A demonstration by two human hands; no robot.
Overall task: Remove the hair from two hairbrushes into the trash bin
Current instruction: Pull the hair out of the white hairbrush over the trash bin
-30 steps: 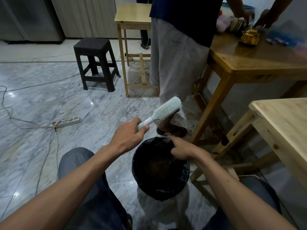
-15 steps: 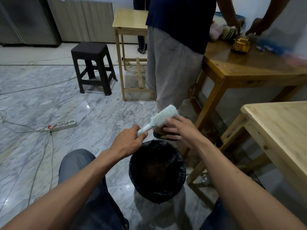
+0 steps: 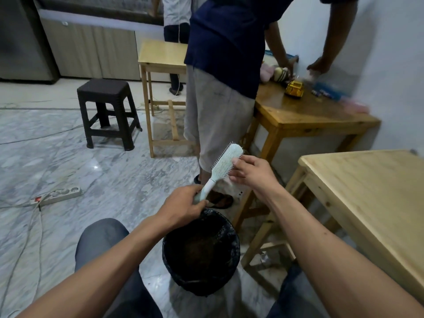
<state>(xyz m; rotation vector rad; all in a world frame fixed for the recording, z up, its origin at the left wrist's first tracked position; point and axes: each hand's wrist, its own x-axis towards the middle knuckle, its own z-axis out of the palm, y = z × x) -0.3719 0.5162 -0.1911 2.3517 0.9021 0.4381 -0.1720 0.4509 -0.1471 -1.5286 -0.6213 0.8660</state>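
A pale mint hairbrush (image 3: 223,166) with white bristles is held tilted up to the right above the trash bin. My left hand (image 3: 182,206) grips its handle. My right hand (image 3: 251,173) is at the brush head, fingertips touching the bristles on its right side; whether any hair is pinched there is too small to tell. The trash bin (image 3: 234,255), lined with a black bag, stands on the floor between my knees, below both hands. No second hairbrush is in view.
A light wooden table (image 3: 371,203) stands close on my right. A person in grey shorts (image 3: 218,115) stands just past the bin at a darker wooden table (image 3: 305,113). A dark stool (image 3: 106,111) and a power strip (image 3: 60,195) with cables are on the marble floor to the left.
My right hand rose from the bin's rim to the brush head. The brush is now held steeper and higher above the bin.
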